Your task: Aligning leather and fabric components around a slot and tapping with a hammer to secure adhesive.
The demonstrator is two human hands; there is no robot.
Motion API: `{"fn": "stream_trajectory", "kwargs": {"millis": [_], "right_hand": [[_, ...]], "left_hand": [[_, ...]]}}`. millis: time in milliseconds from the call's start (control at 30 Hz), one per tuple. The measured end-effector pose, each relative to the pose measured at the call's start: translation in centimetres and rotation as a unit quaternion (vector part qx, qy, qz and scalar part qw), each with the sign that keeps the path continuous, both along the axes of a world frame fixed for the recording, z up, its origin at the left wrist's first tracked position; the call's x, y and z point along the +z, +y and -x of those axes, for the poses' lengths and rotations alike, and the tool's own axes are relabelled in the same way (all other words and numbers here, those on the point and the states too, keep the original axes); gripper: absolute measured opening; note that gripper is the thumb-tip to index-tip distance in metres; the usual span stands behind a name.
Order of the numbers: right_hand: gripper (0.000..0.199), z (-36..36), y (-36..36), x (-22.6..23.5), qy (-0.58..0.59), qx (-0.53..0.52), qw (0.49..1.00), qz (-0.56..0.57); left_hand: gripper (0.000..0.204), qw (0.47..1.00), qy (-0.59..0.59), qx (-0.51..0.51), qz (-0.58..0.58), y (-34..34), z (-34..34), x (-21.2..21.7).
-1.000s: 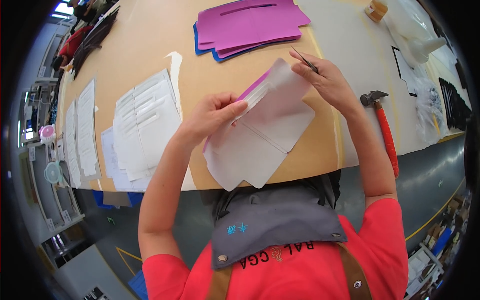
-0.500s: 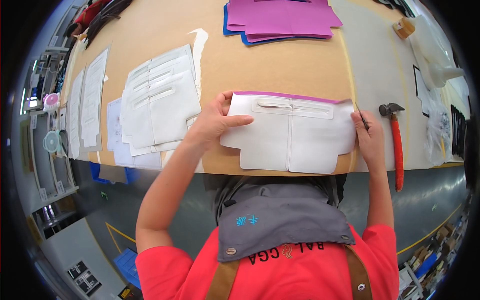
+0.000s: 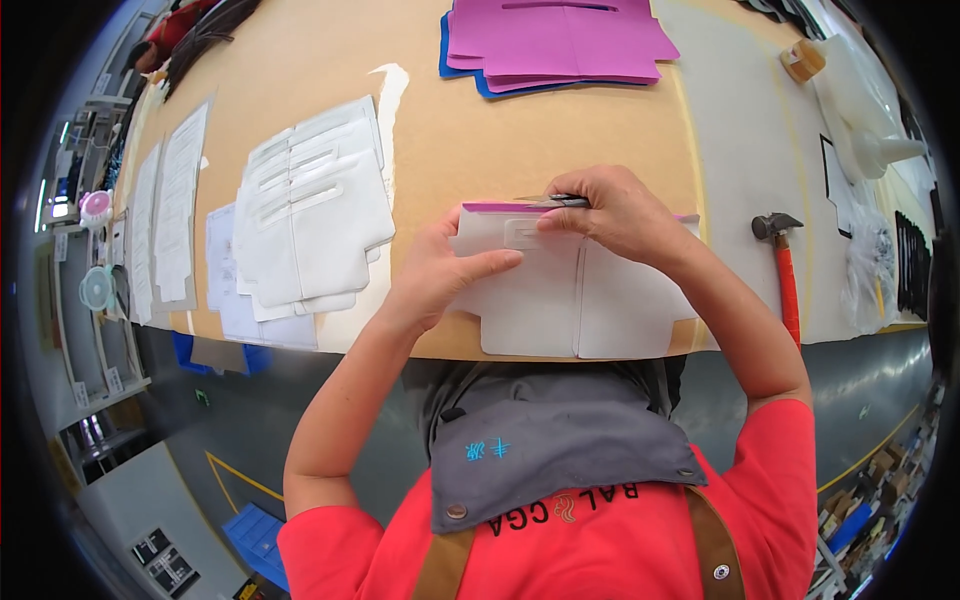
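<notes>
A white cut panel (image 3: pixel 530 305) lies at the table's front edge, with a centre crease, a slot framed by a raised strip, and a purple strip (image 3: pixel 487 209) along its far edge. My left hand (image 3: pixel 432 275) grips the panel's left end, thumb on top and fingers round the far-left edge. My right hand (image 3: pixel 630 218) is closed on a small dark tool with a thin pointed metal tip (image 3: pixel 562 201). That tip points left over the purple strip. The right fingertips are by the slot, and the hand and forearm hide the panel's right part.
White slotted panels (image 3: pixel 335 235) are stacked to the left, beside more white pieces (image 3: pixel 180 215). Purple panels (image 3: pixel 560 45) lie on blue ones (image 3: pixel 458 60) at the far side. On the right are a red-handled hammer (image 3: pixel 787 280), a white nozzle bottle (image 3: pixel 865 130) and a clear bag (image 3: pixel 872 270).
My right hand has moved left from the panel's right end to its far edge, bringing the pointed tool over the purple strip. My left hand stays on the left end.
</notes>
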State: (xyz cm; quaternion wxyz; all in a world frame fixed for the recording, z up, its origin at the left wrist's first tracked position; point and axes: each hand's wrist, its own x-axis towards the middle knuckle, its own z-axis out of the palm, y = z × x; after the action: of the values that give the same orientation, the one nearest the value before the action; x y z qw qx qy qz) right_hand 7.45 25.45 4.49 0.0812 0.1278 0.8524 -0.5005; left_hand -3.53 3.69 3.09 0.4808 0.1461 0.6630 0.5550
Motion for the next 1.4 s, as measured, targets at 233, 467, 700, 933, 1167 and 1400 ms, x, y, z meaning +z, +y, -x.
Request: {"fn": "stream_trajectory", "kwargs": {"millis": [233, 467, 700, 933, 1167, 1400], "right_hand": [[0.013, -0.4, -0.8, -0.8, 0.075, 0.003, 0.997, -0.025], [0.009, -1.0, -1.2, -2.6, 0.136, 0.0, 0.989, -0.059], [0.017, -1.6, -1.1, -2.7, 0.08, -0.028, 0.996, -0.001], [0.026, -3.3, -0.5, 0.0, 0.101, -0.117, 0.988, 0.03], [0.031, -5.3, -0.1, 0.6, -0.031, -0.106, 0.982, 0.15], [0.028, -4.9, 0.0, 0.3, -0.039, -0.093, 0.987, 0.127]], "left_hand": [[0.034, 0.998, -0.041, -0.034, 0.025, 0.0, -0.1, -0.1], [0.04, 0.983, -0.04, -0.153, 0.094, -0.1, 0.9, 0.5], [0.039, 0.994, -0.096, -0.043, 0.036, 0.3, -0.1, 0.1], [0.036, 0.995, -0.095, -0.034, 0.024, 0.6, -0.3, 0.2], [0.04, 0.993, -0.11, -0.04, 0.027, 0.9, 0.1, 0.2], [0.041, 0.994, -0.097, -0.042, 0.028, 1.0, 0.1, 0.5]]}}
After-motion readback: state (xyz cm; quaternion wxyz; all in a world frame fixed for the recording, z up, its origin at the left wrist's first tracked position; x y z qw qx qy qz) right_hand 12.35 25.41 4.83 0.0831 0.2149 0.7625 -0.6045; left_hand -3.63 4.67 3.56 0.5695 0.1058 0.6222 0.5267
